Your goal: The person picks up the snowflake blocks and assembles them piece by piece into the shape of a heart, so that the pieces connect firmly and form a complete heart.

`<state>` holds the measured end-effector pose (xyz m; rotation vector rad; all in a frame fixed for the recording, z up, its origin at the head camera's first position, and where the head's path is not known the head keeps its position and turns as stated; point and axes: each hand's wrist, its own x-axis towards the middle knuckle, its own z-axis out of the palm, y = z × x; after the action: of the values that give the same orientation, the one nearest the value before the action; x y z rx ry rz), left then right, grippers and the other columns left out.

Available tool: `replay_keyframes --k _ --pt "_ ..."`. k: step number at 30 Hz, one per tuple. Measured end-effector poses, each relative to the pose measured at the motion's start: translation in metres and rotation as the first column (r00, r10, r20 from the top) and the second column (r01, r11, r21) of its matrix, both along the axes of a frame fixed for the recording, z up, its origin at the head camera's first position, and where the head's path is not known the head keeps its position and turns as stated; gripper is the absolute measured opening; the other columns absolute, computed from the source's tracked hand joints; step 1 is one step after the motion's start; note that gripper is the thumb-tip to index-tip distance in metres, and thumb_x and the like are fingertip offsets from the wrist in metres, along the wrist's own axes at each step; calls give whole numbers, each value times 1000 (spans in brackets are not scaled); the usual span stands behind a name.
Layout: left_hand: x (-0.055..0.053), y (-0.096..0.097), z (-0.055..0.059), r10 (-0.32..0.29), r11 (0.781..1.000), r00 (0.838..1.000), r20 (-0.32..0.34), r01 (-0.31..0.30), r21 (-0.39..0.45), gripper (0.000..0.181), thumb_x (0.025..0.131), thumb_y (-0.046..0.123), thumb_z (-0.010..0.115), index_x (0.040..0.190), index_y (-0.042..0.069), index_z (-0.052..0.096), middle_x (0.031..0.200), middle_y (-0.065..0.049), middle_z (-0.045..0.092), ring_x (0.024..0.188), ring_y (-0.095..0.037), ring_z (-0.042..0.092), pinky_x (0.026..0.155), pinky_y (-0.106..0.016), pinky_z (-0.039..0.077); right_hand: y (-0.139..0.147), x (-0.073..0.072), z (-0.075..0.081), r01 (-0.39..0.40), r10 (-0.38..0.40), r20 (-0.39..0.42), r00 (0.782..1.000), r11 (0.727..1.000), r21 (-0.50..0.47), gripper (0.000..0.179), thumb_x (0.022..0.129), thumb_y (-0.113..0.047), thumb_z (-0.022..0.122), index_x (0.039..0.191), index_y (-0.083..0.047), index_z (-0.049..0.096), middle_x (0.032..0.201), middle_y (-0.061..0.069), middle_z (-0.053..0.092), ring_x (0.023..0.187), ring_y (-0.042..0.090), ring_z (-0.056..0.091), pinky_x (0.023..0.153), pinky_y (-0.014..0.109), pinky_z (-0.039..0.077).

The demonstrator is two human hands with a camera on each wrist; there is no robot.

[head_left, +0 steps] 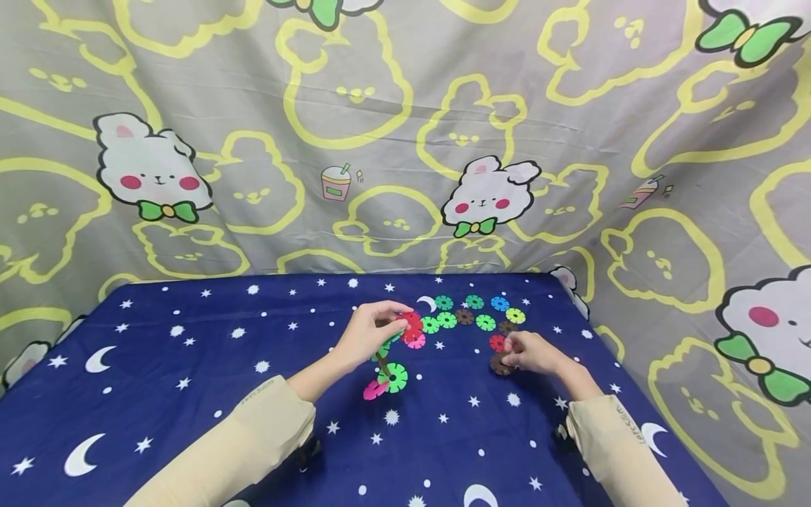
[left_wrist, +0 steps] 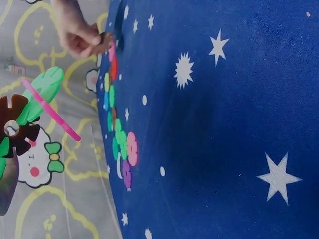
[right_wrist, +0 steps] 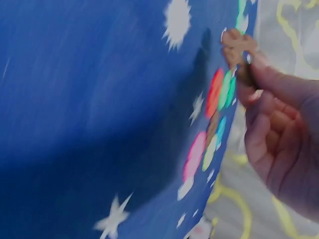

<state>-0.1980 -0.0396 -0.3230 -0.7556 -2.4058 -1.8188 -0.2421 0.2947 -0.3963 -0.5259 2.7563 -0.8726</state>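
Observation:
My left hand [head_left: 367, 334] grips a joined string of slotted plastic flower discs above the cloth. A red disc [head_left: 412, 327] is at its fingertips, and a light green disc [head_left: 397, 378] and a pink disc [head_left: 374, 390] hang at the lower end. In the left wrist view, a brown disc [left_wrist: 15, 123] of this string is slotted to green ones, with the pink disc seen edge-on. My right hand [head_left: 537, 353] pinches a brown slotted disc [right_wrist: 239, 47] between thumb and finger, raised over the cloth to the right of the loose discs.
Loose discs lie on the dark blue star-print cloth [head_left: 253, 415] between and beyond the hands: several green ones [head_left: 486, 322], a blue one [head_left: 500, 303], a yellow one [head_left: 515, 316], a red one [head_left: 496, 343] and a purple one [left_wrist: 126, 173]. A patterned curtain [head_left: 393, 239] rises behind the table.

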Motion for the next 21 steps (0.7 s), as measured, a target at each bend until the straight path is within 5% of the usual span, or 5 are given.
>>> replay_keyframes --k 7,10,15,21 --pt "1 0 1 0 1000 1000 -2 0 6 21 84 -1 60 104 -7 63 81 -22 65 66 -14 51 57 -21 38 -45 11 19 -100 74 -130 989 972 -211 13 88 -6 58 92 -2 46 72 11 65 57 21 59 52 25 47" --pt "2 0 1 4 1000 1000 -3 -3 10 21 84 -1 60 104 -8 63 81 -22 65 66 -14 52 57 -21 38 -64 18 28 -174 99 -259 961 943 -283 15 87 -2 58 99 0 48 77 14 68 60 21 62 55 25 49" --pt "2 2 3 20 1000 1000 -6 -20 5 21 85 -1 60 104 -8 63 80 -22 65 68 -14 53 60 -22 40 -95 39 51 -311 119 -497 860 893 -325 19 81 12 59 98 6 52 79 20 67 61 15 63 57 26 52" --pt "0 5 -1 26 1000 1000 -2 -26 13 20 85 -1 60 103 -8 63 77 -22 64 67 -14 54 61 -24 41 -108 34 42 -395 113 -687 718 878 -269 29 72 19 63 95 4 53 70 12 66 58 19 61 54 22 48"
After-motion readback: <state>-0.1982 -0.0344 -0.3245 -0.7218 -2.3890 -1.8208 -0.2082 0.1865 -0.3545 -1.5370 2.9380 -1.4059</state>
